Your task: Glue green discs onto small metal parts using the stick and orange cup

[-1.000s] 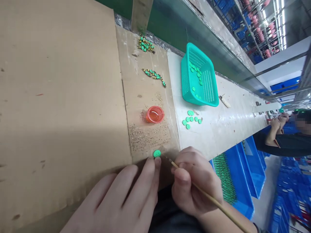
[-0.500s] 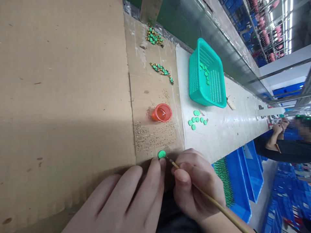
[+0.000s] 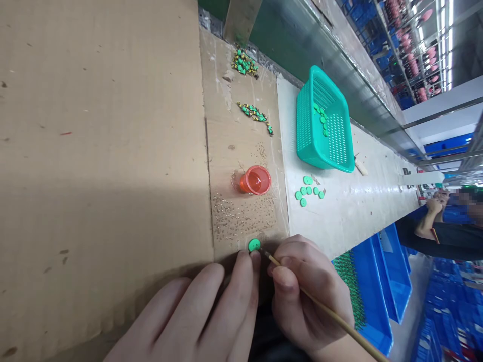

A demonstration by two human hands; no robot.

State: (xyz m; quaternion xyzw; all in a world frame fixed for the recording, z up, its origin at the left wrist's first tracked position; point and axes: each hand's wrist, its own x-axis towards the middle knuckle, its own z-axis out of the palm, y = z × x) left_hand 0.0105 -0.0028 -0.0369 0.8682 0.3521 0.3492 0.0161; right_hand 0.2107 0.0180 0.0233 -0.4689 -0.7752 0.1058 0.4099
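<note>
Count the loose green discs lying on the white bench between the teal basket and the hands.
6, clustered on the white bench: green discs at and. A seventh may sit at the cluster's right edge; more lie in the teal basket.

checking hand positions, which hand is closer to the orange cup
Left. The left hand lies on the cardboard just below the orange cup, fingertips nearest it; the right hand, holding the stick, sits further right.
</note>
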